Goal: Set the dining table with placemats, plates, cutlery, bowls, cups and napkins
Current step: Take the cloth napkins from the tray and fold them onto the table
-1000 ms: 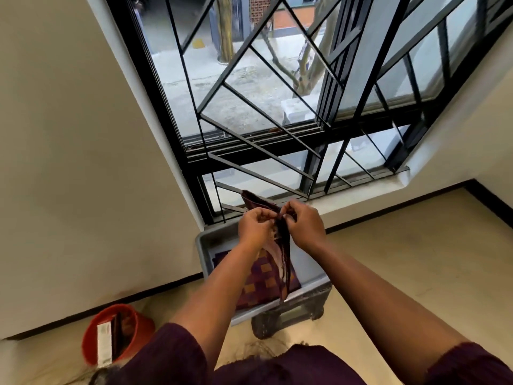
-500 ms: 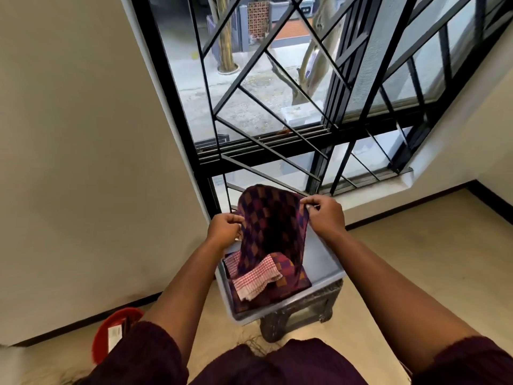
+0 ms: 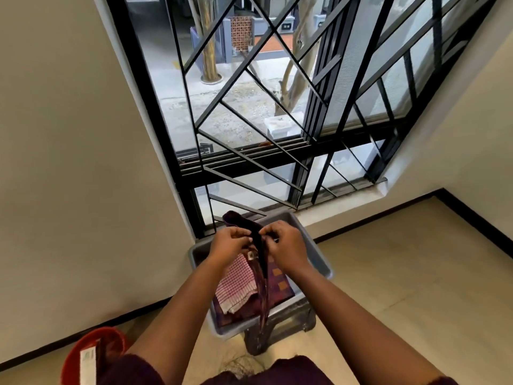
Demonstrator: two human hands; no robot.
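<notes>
Purple checked cloth hangs folded lengthwise between both hands, left hand and right hand each pinching its top edge together, its long axis dropping straight down over the grey tub.

No readable text, white label in red bucket too blurred, small tag on dark cloth illegible
</notes>
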